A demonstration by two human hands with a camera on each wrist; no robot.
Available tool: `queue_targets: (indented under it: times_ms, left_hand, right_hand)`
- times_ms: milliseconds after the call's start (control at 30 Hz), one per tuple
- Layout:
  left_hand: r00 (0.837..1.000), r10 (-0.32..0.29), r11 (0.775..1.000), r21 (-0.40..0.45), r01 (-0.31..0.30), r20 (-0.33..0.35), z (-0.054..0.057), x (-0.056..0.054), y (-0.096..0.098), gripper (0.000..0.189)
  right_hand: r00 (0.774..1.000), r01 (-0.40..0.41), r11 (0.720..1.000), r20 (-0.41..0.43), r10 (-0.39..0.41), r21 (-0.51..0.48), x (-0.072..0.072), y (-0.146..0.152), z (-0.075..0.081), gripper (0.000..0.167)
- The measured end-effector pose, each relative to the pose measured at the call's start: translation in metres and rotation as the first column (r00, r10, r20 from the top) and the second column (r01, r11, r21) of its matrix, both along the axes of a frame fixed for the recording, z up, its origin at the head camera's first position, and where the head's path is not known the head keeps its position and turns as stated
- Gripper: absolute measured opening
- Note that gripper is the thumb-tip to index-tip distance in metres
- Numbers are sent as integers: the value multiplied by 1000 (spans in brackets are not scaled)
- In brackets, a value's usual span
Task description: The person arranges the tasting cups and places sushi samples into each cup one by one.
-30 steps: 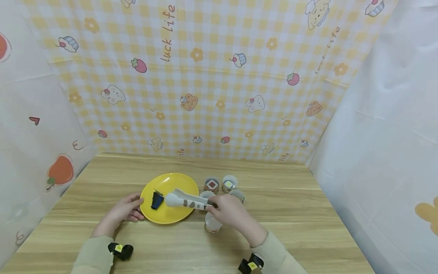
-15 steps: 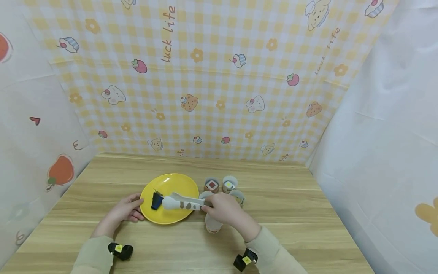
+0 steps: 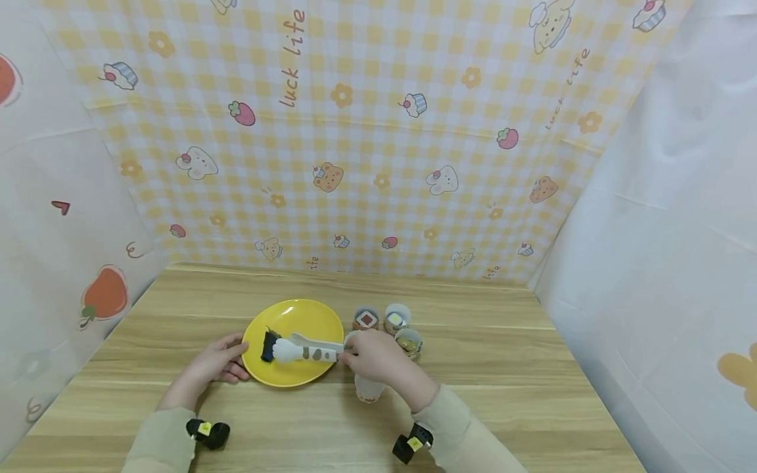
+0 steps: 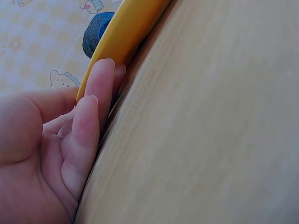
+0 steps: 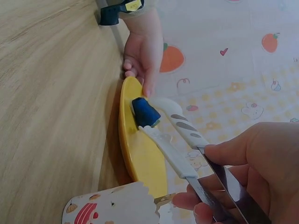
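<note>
My left hand (image 3: 220,360) holds the left rim of a round yellow plate (image 3: 301,314), with the thumb over the edge and fingers underneath. On the plate's left part sits a small dark blue tapered piece (image 3: 269,344), which has a rough dark end in the left wrist view. My right hand (image 3: 378,358) grips white tongs (image 5: 180,161) with grey spots and metal arms. In the right wrist view the two tong tips stand apart, one on either side of the blue piece (image 5: 145,113). In the head view the tips partly cover it.
Right of the plate stand several small paper cups. One holds a red-and-white piece (image 3: 367,320), another a yellow-and-white piece (image 3: 395,319), a third something yellowish (image 3: 408,344). A front cup (image 3: 369,392) is partly behind my right hand. A checkered cloth (image 3: 378,131) hangs behind the table.
My right hand has moved left with the tongs, bringing their tips from beside the blue piece to around it. The left hand and plate have stayed put.
</note>
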State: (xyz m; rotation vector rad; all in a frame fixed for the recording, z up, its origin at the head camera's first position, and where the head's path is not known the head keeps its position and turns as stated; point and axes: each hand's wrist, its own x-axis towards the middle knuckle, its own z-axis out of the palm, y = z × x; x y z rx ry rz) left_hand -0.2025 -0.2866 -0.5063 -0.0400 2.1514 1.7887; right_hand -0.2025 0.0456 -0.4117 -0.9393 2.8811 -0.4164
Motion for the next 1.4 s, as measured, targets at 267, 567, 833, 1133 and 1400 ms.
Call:
queue_targets:
  times_ms: [267, 567, 833, 1133, 1400]
  left_hand:
    - [1000, -2, 1000, -7, 2, -3, 2, 2, 1, 59]
    - [1000, 1, 1000, -8, -1, 3, 2, 1, 1, 58]
    - [1000, 1, 1000, -9, -1, 1, 4, 3, 1, 58]
    - [1000, 4, 1000, -5, -4, 9, 4, 2, 1, 58]
    - [1000, 10, 1000, -7, -10, 5, 4, 1, 2, 58]
  right_hand:
    - [998, 34, 999, 56, -34, 17, -4, -12, 3, 28]
    - [996, 51, 998, 76, -52, 20, -5, -19, 13, 31]
    - [996, 65, 996, 56, -69, 63, -5, -22, 17, 35]
    - [995, 84, 990, 48, -90, 109, -6, -32, 24, 36]
    - [994, 103, 982, 24, -108, 158, -5, -42, 25, 43]
